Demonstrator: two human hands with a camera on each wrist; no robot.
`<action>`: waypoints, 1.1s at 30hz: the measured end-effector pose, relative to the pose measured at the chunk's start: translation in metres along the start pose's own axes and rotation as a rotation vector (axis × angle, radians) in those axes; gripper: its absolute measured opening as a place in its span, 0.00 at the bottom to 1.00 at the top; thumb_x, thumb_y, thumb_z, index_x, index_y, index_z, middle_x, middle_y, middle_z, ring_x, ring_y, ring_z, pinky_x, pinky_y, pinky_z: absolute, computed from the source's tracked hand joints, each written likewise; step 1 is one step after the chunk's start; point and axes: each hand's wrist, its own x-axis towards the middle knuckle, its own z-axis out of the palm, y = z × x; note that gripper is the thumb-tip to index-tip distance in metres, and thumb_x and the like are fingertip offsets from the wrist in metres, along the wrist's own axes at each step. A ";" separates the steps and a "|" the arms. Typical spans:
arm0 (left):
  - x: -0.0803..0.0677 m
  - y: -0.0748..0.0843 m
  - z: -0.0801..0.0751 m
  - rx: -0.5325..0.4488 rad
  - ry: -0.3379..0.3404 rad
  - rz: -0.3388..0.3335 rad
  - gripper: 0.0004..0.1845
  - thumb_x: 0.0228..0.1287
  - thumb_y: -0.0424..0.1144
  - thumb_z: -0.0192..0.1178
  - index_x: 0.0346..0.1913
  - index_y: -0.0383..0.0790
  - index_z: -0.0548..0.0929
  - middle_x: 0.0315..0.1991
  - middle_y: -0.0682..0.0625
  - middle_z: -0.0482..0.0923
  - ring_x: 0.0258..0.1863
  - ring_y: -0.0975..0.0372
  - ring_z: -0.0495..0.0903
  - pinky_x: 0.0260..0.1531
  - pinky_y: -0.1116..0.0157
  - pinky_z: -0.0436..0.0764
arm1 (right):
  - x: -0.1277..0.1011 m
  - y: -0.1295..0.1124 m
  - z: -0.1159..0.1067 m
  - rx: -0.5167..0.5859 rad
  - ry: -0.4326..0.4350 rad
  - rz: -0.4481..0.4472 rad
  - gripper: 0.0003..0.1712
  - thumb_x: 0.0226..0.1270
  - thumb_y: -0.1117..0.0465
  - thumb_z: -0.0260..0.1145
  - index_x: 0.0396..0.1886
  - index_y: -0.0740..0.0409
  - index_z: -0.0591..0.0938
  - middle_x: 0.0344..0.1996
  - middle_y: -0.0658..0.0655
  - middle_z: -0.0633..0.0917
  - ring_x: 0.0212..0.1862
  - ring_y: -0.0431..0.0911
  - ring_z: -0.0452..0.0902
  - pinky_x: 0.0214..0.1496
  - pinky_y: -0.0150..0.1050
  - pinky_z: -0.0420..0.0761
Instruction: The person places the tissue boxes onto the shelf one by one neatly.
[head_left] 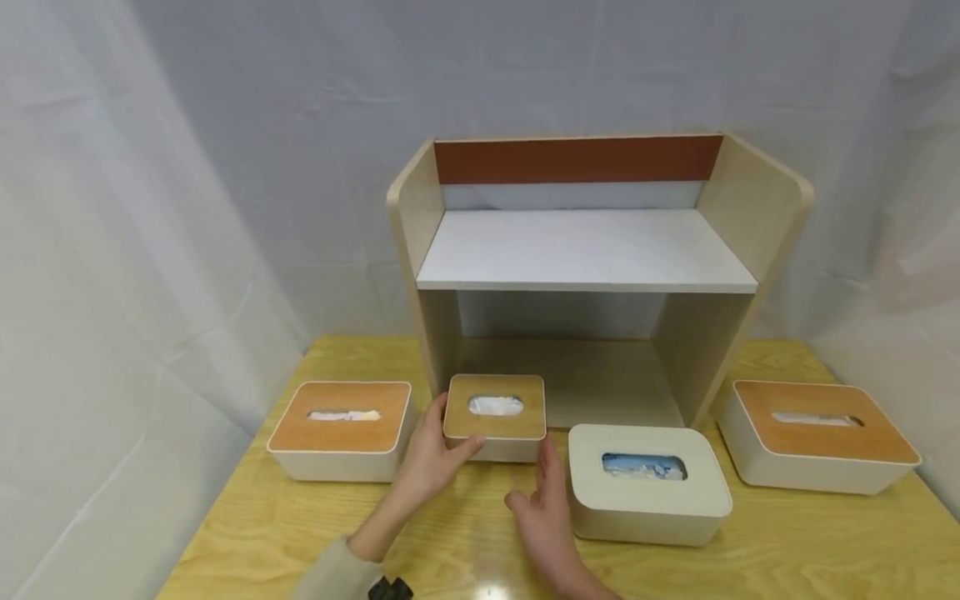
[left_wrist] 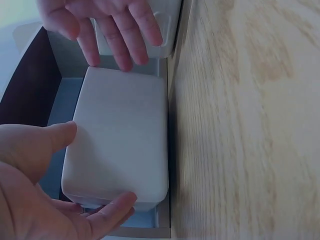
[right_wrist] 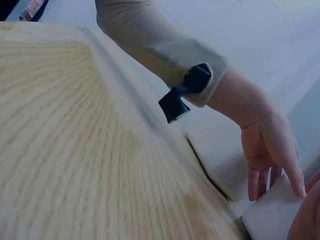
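Note:
A small square tissue box [head_left: 495, 408] with a wood-look lid and white sides stands at the front left of the shelf unit's lower opening. My left hand [head_left: 433, 454] holds its left end, the thumb at the near top edge and the fingers around the side, as the left wrist view shows from below. At the box's right side my right hand [head_left: 546, 517] has its fingers extended, fingertips right at the wall and thumb apart. The left wrist view shows the white front face [left_wrist: 120, 135] between both hands. A white tissue box [head_left: 648, 492] sits just right of my right hand.
The shelf unit [head_left: 585, 250] has a white upper board and a lower compartment behind the small box. Larger tissue boxes with orange-brown lids stand at the left [head_left: 341, 429] and right [head_left: 825, 433]. All rest on a wood-grain table [head_left: 247, 542] with pale curtains around.

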 end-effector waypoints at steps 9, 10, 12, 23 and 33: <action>-0.002 0.002 0.007 0.018 0.009 -0.117 0.47 0.62 0.49 0.68 0.73 0.28 0.56 0.66 0.26 0.59 0.63 0.38 0.68 0.61 0.42 0.71 | 0.000 0.001 0.000 -0.072 0.024 0.012 0.56 0.53 0.75 0.58 0.80 0.63 0.41 0.79 0.66 0.43 0.77 0.65 0.39 0.73 0.66 0.47; -0.003 0.002 0.008 0.016 0.011 -0.124 0.47 0.63 0.50 0.68 0.74 0.29 0.55 0.67 0.26 0.58 0.64 0.38 0.67 0.61 0.42 0.71 | 0.001 0.002 0.001 -0.076 0.024 0.011 0.56 0.53 0.75 0.58 0.80 0.63 0.41 0.79 0.66 0.44 0.78 0.64 0.39 0.74 0.65 0.46; -0.004 0.002 0.008 0.000 0.020 -0.128 0.46 0.64 0.48 0.67 0.74 0.28 0.55 0.67 0.27 0.57 0.65 0.38 0.67 0.62 0.42 0.70 | 0.002 0.004 0.002 -0.086 0.024 0.007 0.56 0.53 0.74 0.59 0.80 0.63 0.41 0.79 0.67 0.44 0.78 0.63 0.39 0.75 0.63 0.46; -0.008 0.002 0.008 -0.173 0.028 -0.062 0.37 0.68 0.34 0.60 0.71 0.21 0.54 0.68 0.25 0.60 0.65 0.36 0.66 0.66 0.43 0.67 | 0.009 0.003 0.002 -0.082 0.019 -0.016 0.55 0.54 0.74 0.59 0.79 0.65 0.41 0.78 0.69 0.44 0.78 0.64 0.39 0.75 0.62 0.46; -0.005 -0.002 0.012 -0.208 0.025 -0.040 0.37 0.66 0.29 0.58 0.72 0.21 0.52 0.68 0.24 0.60 0.65 0.35 0.65 0.66 0.42 0.66 | 0.017 0.001 0.002 -0.069 0.025 -0.001 0.54 0.55 0.74 0.59 0.80 0.63 0.43 0.78 0.69 0.45 0.77 0.67 0.42 0.74 0.64 0.48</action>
